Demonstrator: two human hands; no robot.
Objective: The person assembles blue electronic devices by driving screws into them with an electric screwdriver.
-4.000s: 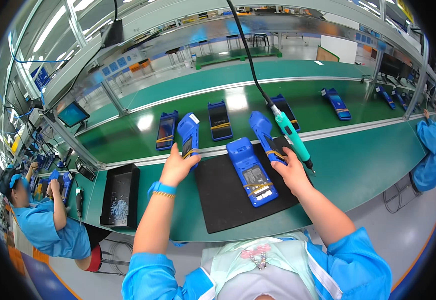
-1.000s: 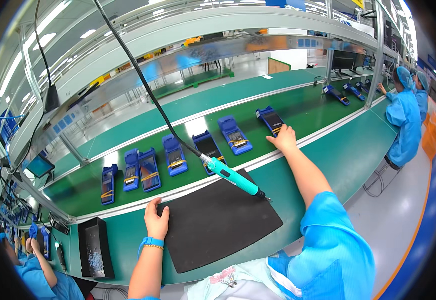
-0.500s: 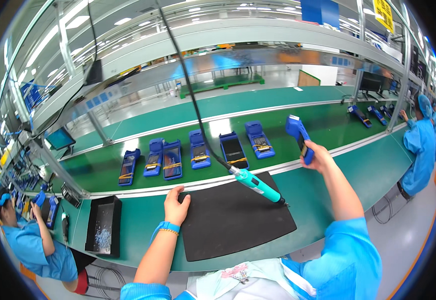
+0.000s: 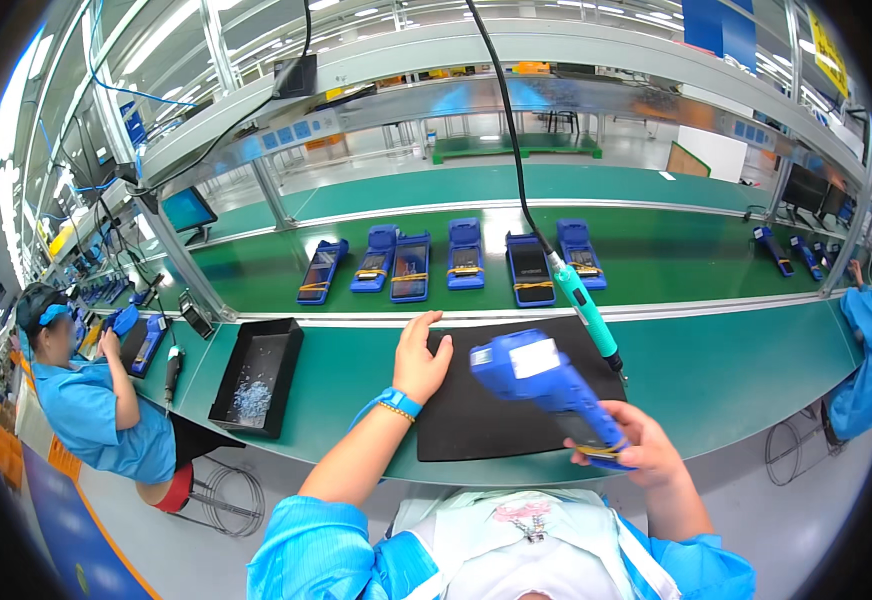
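My right hand (image 4: 646, 446) is closed round the narrow end of a blue handheld terminal (image 4: 558, 392). The terminal is tilted above the black mat (image 4: 481, 425), its white label facing up, with a yellow band near my fingers. At the mat's upper left corner rests my left hand (image 4: 420, 362), fingers stretched out, holding nothing. A teal electric screwdriver (image 4: 584, 305) hangs on a black cable, its tip over the mat's right side, just beyond the held terminal.
Several blue terminals (image 4: 465, 255) with yellow bands lie along the green belt (image 4: 656, 265). A black tray (image 4: 293, 365) of small pale bluish pieces stands left of the mat. Co-workers sit at left (image 4: 86, 380) and right (image 4: 858, 355). A metal frame post (image 4: 186, 260) rises at left.
My right hand has brought the terminal from beside the belt's near edge down over the mat, toward me. My left hand stays by the mat's corner. The whole view has shifted.
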